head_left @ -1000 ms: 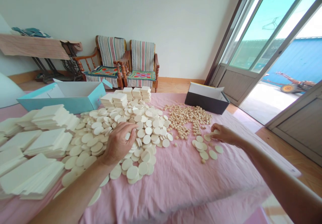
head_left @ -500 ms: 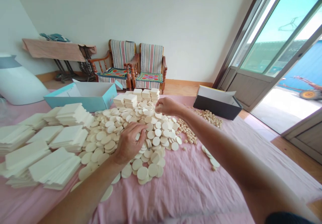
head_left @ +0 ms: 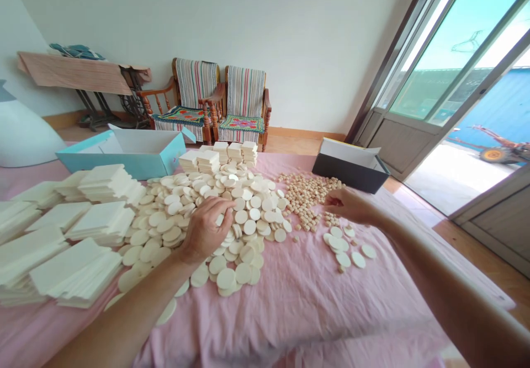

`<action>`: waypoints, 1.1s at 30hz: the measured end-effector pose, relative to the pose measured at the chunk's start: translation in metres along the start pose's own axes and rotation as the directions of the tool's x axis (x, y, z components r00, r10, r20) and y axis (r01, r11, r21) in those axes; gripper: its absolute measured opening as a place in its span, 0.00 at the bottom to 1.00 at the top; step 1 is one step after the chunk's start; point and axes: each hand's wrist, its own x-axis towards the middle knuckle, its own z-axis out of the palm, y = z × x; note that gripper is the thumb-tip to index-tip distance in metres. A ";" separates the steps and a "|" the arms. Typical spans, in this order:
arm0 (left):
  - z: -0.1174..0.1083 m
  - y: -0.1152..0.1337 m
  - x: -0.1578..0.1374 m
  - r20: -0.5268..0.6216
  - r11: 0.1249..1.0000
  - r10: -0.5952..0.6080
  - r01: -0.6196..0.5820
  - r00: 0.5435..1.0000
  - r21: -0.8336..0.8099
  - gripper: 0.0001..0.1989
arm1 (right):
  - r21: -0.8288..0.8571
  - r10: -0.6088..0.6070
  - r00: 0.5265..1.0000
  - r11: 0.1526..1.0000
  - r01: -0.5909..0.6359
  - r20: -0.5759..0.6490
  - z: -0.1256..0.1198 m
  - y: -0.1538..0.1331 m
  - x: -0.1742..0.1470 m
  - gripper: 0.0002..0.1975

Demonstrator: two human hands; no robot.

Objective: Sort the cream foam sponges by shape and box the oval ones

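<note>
My left hand (head_left: 208, 228) rests low over a wide heap of pale round wooden discs (head_left: 248, 226). Its fingers are curled and drawn toward the thumb; what they hold, if anything, is hidden. To the right, my right hand (head_left: 351, 204) is at the edge of a spread of small wooden blocks (head_left: 304, 194), fingers bent together in a pinch. I cannot make out anything between those fingertips. Just below it, several loose discs (head_left: 343, 259) lie on the pink cloth (head_left: 298, 302) with a few small blocks among them.
Stacks of pale rectangular boards (head_left: 78, 268) fill the left side. Small square stacks (head_left: 208, 159) stand behind the discs. A light-blue box (head_left: 124, 161) is at the back left, a black box (head_left: 350, 170) at the back right. Two wooden chairs (head_left: 244, 95) stand beyond.
My right hand has moved right, from the back of the disc heap to the small blocks. My left hand stays over the discs. The view has shifted slightly.
</note>
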 end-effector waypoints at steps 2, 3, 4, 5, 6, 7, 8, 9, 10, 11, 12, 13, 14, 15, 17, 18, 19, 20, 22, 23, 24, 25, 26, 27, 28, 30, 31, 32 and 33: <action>0.001 -0.001 0.000 0.001 1.000 -0.004 0.004 1.000 0.010 0.09 | -0.054 0.086 0.996 0.995 -0.084 0.037 0.010 0.029 -0.020 0.05; 0.001 -0.001 0.001 0.000 1.000 -0.006 0.006 1.000 0.017 0.09 | -0.091 0.139 0.990 0.987 -0.135 0.035 0.016 0.039 -0.028 0.04; 0.001 -0.001 0.001 0.000 1.000 -0.007 0.007 1.000 0.024 0.09 | -0.127 0.192 0.981 0.974 -0.188 0.020 0.022 0.047 -0.035 0.04; 0.001 -0.001 0.000 -0.001 1.000 -0.008 0.008 1.000 0.031 0.09 | -0.153 0.236 0.972 0.960 -0.233 -0.002 0.028 0.053 -0.039 0.04; 0.001 -0.001 0.000 -0.001 0.999 -0.008 0.008 1.000 0.037 0.09 | -0.164 0.268 0.963 0.949 -0.268 -0.023 0.034 0.058 -0.043 0.04; 0.001 -0.001 0.000 -0.002 0.999 -0.007 0.007 1.000 0.044 0.09 | -0.160 0.288 0.957 0.944 -0.290 -0.040 0.040 0.061 -0.045 0.05; 0.000 -0.001 0.000 -0.003 0.999 -0.007 0.007 1.000 0.050 0.09 | -0.146 0.292 0.955 0.944 -0.296 -0.047 0.045 0.064 -0.045 0.05; 0.000 -0.001 0.000 -0.003 0.998 -0.007 0.007 1.000 0.055 0.09 | -0.128 0.293 0.955 0.946 -0.296 -0.047 0.050 0.066 -0.044 0.05; 0.000 -0.001 -0.001 -0.004 0.998 -0.009 0.009 1.000 0.058 0.09 | -0.108 0.293 0.955 0.949 -0.297 -0.047 0.053 0.069 -0.042 0.05; 0.000 -0.002 -0.001 -0.005 0.998 -0.010 0.010 1.000 0.059 0.09 | -0.084 0.297 0.954 0.950 -0.300 -0.048 0.054 0.073 -0.040 0.06; 0.000 -0.002 0.000 -0.006 0.998 -0.010 0.011 1.000 0.059 0.09 | -0.051 0.305 0.951 0.950 -0.307 -0.047 0.054 0.076 -0.037 0.06; 0.000 -0.002 0.000 -0.007 0.998 -0.011 0.012 1.000 0.060 0.09 | -0.006 0.313 0.948 0.949 -0.314 -0.048 0.053 0.080 -0.034 0.07; 0.001 -0.002 0.000 -0.007 0.998 -0.012 0.012 1.000 0.061 0.09 | 0.046 0.325 0.944 0.945 -0.323 -0.062 0.049 0.082 -0.031 0.07; 0.001 -0.002 0.000 -0.006 0.998 -0.012 0.013 1.000 0.063 0.09 | 0.101 0.341 0.936 0.938 -0.331 -0.093 0.045 0.084 -0.029 0.07; 0.001 -0.002 0.001 -0.004 0.998 -0.017 0.017 1.000 0.066 0.09 | 0.205 0.354 0.922 0.925 -0.320 -0.159 0.034 0.082 -0.029 0.07; 0.001 -0.001 0.001 -0.003 0.998 -0.019 0.020 1.000 0.066 0.09 | 0.249 0.341 0.926 0.922 -0.295 -0.164 0.030 0.077 -0.031 0.06; 0.001 -0.001 0.001 -0.002 0.998 -0.021 0.021 1.000 0.066 0.09 | 0.285 0.307 0.942 0.922 -0.260 -0.134 0.026 0.071 -0.034 0.06; 0.001 -0.001 0.001 -0.002 0.998 -0.020 0.020 1.000 0.066 0.09 | 0.318 0.251 0.966 0.923 -0.218 -0.067 0.024 0.063 -0.038 0.07; 0.001 -0.001 0.001 -0.002 0.998 -0.014 0.014 1.000 0.066 0.09 | 0.363 0.114 0.988 0.921 -0.143 0.100 0.025 0.045 -0.046 0.11; 0.001 -0.001 0.001 -0.001 0.998 -0.010 0.010 1.000 0.067 0.09 | 0.363 0.071 0.985 0.924 -0.124 0.157 0.027 0.036 -0.049 0.12; 0.001 -0.001 0.001 -0.001 0.998 -0.008 0.008 1.000 0.067 0.09 | 0.345 0.052 0.980 0.931 -0.116 0.190 0.030 0.030 -0.052 0.13; 0.001 -0.002 0.001 0.001 0.998 -0.007 0.007 1.000 0.067 0.09 | 0.314 0.052 0.978 0.943 -0.114 0.201 0.034 0.024 -0.053 0.14; 0.001 -0.002 0.000 0.001 0.998 -0.009 0.009 1.000 0.066 0.09 | 0.274 0.060 0.979 0.955 -0.113 0.195 0.037 0.021 -0.054 0.14; 0.001 -0.002 0.000 0.001 0.998 -0.012 0.011 1.000 0.066 0.09 | 0.233 0.065 0.982 0.967 -0.107 0.179 0.040 0.019 -0.054 0.15; 0.001 -0.003 0.000 0.002 0.998 -0.015 0.015 1.000 0.066 0.09 | 0.195 0.061 0.986 0.976 -0.092 0.158 0.043 0.019 -0.053 0.16; 0.001 -0.003 0.000 0.002 0.998 -0.018 0.018 1.000 0.066 0.09 | 0.140 0.039 0.992 0.989 -0.057 0.123 0.046 0.018 -0.050 0.15; 0.001 -0.003 0.000 0.003 0.998 -0.019 0.018 1.000 0.067 0.09 | 0.124 0.031 0.993 0.991 -0.045 0.110 0.047 0.018 -0.048 0.14; 0.001 -0.003 0.000 0.003 0.998 -0.019 0.019 1.000 0.068 0.09 | 0.114 0.030 0.994 0.993 -0.042 0.101 0.047 0.016 -0.047 0.12; 0.001 -0.003 0.000 0.003 0.998 -0.018 0.018 1.000 0.067 0.09 | 0.111 0.045 0.994 0.992 -0.055 0.098 0.048 0.014 -0.046 0.10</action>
